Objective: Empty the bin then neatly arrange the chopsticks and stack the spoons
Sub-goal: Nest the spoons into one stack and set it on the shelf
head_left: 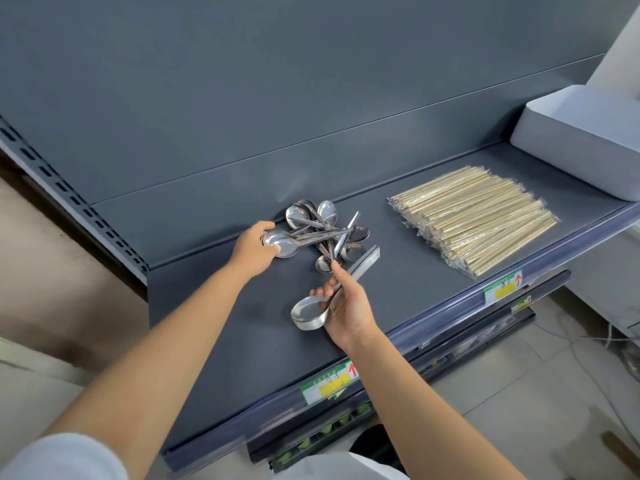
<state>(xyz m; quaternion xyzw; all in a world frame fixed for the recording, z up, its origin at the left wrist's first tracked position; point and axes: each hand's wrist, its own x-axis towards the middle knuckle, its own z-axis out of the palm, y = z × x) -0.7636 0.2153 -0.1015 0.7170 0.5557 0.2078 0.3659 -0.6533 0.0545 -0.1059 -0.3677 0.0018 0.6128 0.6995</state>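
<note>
Left hand is gripping one spoon at the left edge of the spoon pile; right hand is holding stacked spoons just before that pile; wrapped chopsticks are lying right of it, white bin beyond, on grey shelf; tiled floor is showing below.

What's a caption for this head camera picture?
The right hand holds stacked spoons, left hand grips a spoon from the pile; chopsticks lie arranged.

Soft, even light fills the scene, brightest toward the right. The spoons glint, the shelf carries a faint sheen, and shadows are weak. Straight edges bow near the corners; the near sleeve looks perhaps slightly unfocused.
</note>
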